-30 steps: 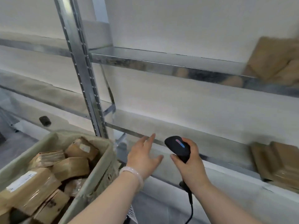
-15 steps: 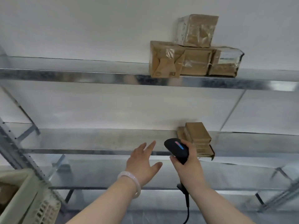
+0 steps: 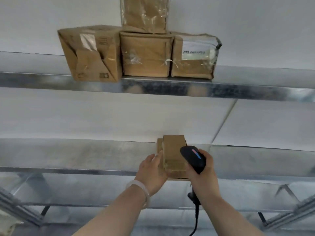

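The left hand [image 3: 153, 171] is stretched forward with its fingers fairly straight, and they lie against the left side of a small stack [image 3: 172, 161] of brown parcels. The thumb is hidden, so a real grip cannot be seen. On this wrist sits a pale bracelet [image 3: 139, 189]. The right hand [image 3: 202, 176] is closed around the handle of a black scanner [image 3: 193, 158]. The head of the scanner is held just in front of the right part of the stack and shows a thin strip of red and blue light. A dark cable [image 3: 196, 217] hangs down from the handle, beside the right forearm. The stack has a narrow top parcel [image 3: 173, 147] and under it a wider lower parcel [image 3: 159, 145], which shows on the left side and at the front. Both lie on the middle shelf [image 3: 76, 157] of a metal rack, from its front edge back to near the white wall [image 3: 68, 116]. Above, on the upper shelf [image 3: 247, 92], three cardboard boxes stand side by side and touch each other: the left box [image 3: 92, 55], the middle box [image 3: 145, 55], and the right box [image 3: 194, 65] with a white label under clear film. A fourth box [image 3: 144, 14] rests on the middle one and is cut off by the top of the view.
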Motion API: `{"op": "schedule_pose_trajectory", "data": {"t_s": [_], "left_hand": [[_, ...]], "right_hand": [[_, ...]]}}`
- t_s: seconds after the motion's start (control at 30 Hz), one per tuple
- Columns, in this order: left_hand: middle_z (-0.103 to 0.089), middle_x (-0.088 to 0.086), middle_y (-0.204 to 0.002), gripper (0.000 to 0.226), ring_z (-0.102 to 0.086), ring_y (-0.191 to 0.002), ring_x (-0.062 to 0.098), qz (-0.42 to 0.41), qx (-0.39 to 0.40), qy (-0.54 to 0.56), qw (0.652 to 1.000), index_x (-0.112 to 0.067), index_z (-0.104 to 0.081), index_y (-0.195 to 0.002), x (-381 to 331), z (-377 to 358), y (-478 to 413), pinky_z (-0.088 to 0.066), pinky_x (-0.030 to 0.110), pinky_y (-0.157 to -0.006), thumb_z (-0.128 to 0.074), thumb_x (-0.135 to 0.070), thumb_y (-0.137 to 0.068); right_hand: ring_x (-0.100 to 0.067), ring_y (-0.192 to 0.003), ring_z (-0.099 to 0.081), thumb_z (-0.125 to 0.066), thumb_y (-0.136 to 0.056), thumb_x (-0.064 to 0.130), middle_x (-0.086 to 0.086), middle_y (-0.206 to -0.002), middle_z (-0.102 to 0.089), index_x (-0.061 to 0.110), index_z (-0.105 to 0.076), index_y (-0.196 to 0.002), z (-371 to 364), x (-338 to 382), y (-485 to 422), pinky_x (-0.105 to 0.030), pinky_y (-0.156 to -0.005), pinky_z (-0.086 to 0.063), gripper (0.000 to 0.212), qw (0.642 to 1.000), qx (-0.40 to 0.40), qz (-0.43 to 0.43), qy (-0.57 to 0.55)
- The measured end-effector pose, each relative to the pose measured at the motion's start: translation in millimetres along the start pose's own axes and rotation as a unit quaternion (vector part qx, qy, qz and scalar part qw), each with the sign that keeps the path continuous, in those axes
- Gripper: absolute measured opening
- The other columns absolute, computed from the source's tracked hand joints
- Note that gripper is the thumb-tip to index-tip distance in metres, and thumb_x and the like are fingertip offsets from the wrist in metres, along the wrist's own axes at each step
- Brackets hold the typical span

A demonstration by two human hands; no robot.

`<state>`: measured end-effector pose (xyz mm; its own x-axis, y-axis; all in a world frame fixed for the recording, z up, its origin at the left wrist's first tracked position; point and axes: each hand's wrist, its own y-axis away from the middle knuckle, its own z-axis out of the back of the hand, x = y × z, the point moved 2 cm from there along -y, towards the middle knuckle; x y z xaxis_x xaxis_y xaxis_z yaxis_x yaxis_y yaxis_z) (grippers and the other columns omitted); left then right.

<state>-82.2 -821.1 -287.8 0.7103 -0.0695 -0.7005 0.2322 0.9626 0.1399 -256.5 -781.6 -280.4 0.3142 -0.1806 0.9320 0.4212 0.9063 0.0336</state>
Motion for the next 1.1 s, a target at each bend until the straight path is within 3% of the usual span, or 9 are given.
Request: {"op": "schedule_pose_trajectory", "data": {"t_s": [0.13,0.3,0.4,0.53,0.67,0.83,0.93,1.0,1.1], "left_hand": [[-0.024,-0.005,-0.16,0.071,-0.027,-0.145,0.025,0.043,0.018,-0.006,0.999,-0.037,-0.016,-0.156,-0.7,-40.8,-33.5,-0.03,0.044,-0.121,-0.052,-0.049,-0.097],[-0.01,-0.01,-0.161,0.075,-0.023,-0.147,0.023,0.09,-0.044,0.043,0.994,-0.032,-0.015,-0.158,-7.7,-56.2,-51.2,-0.03,0.042,-0.121,-0.056,-0.047,-0.097],[-0.015,-0.009,-0.159,0.077,-0.027,-0.143,0.022,0.108,-0.051,0.058,0.991,-0.031,-0.013,-0.158,-11.9,-56.8,-63.5,-0.034,0.043,-0.119,-0.057,-0.048,-0.097],[-0.021,-0.002,-0.156,0.082,-0.034,-0.138,0.023,0.12,-0.059,0.059,0.989,-0.027,-0.013,-0.159,-21.1,-57.2,-68.3,-0.037,0.04,-0.117,-0.059,-0.05,-0.095],[-0.027,-0.001,-0.146,0.093,-0.043,-0.13,0.022,0.133,-0.083,0.116,0.981,-0.029,-0.017,-0.158,-25.8,-54.8,-62.8,-0.044,0.037,-0.111,-0.069,-0.055,-0.086],[-0.029,-0.004,-0.128,0.1,-0.048,-0.117,0.018,0.139,-0.128,0.206,0.96,-0.036,-0.024,-0.154,-25.1,-32.3,-44.4,-0.047,0.031,-0.1,-0.082,-0.05,-0.073],[-0.039,-0.001,-0.138,0.104,-0.049,-0.114,0.015,0.13,-0.146,0.288,0.938,-0.034,-0.033,-0.152,-16.4,-11.4,-26.2,-0.046,0.027,-0.088,-0.084,-0.045,-0.062],[-0.049,0.001,-0.141,0.108,-0.056,-0.119,0.019,0.12,-0.165,0.374,0.905,-0.034,-0.039,-0.148,-6.6,4.0,-11.8,-0.052,0.033,-0.094,-0.078,-0.05,-0.049],[-0.054,0.0,-0.138,0.087,-0.06,-0.119,0.023,0.093,-0.126,0.468,0.87,-0.042,-0.041,-0.141,3.9,22.6,9.2,-0.053,0.045,-0.102,-0.078,-0.042,-0.063]], "right_hand": [[-0.014,-0.075,-0.065,-0.067,-0.089,0.027,0.012,-0.098,-0.065,0.048,-0.039,-0.116,13.6,-14.4,-44.8,-0.023,-0.056,-0.043,0.044,0.999,0.008,-0.036,-0.002],[-0.025,-0.08,-0.068,-0.069,-0.087,0.028,0.003,-0.103,-0.067,0.052,-0.038,-0.116,9.3,-35.4,-84.7,-0.036,-0.072,-0.056,0.049,0.998,0.023,-0.054,-0.02],[-0.019,-0.079,-0.066,-0.07,-0.088,0.028,0.005,-0.104,-0.065,0.046,-0.039,-0.123,3.0,-34.7,-99.6,-0.029,-0.063,-0.049,0.05,0.998,0.041,-0.051,-0.018],[0.002,-0.078,-0.057,-0.07,-0.088,0.024,0.02,-0.098,-0.057,0.037,-0.041,-0.127,-0.1,-28.3,-101.4,-0.013,-0.058,-0.04,0.05,0.997,0.053,-0.044,-0.038],[0.002,-0.079,-0.06,-0.071,-0.088,0.023,0.023,-0.1,-0.057,0.04,-0.042,-0.121,-0.2,-17.3,-85.6,-0.009,-0.056,-0.041,0.047,0.995,0.08,-0.017,-0.052],[-0.006,-0.082,-0.065,-0.071,-0.087,0.021,0.023,-0.098,-0.062,0.05,-0.045,-0.114,-4.3,2.7,-58.4,-0.016,-0.063,-0.048,0.047,0.99,0.101,0.027,-0.089],[-0.003,-0.077,-0.066,-0.071,-0.087,0.022,0.02,-0.095,-0.066,0.052,-0.046,-0.112,-7.4,15.2,-41.4,-0.016,-0.063,-0.049,0.047,0.989,0.103,0.048,-0.094],[0.002,-0.073,-0.064,-0.07,-0.088,0.025,0.018,-0.095,-0.065,0.047,-0.044,-0.119,-9.2,25.8,-32.4,-0.009,-0.058,-0.045,0.045,0.989,0.095,0.05,-0.103],[-0.001,-0.082,-0.065,-0.071,-0.086,0.03,0.012,-0.103,-0.065,0.048,-0.044,-0.115,-21.2,38.4,-20.0,-0.012,-0.065,-0.048,0.043,0.987,0.094,0.054,-0.122]]}}
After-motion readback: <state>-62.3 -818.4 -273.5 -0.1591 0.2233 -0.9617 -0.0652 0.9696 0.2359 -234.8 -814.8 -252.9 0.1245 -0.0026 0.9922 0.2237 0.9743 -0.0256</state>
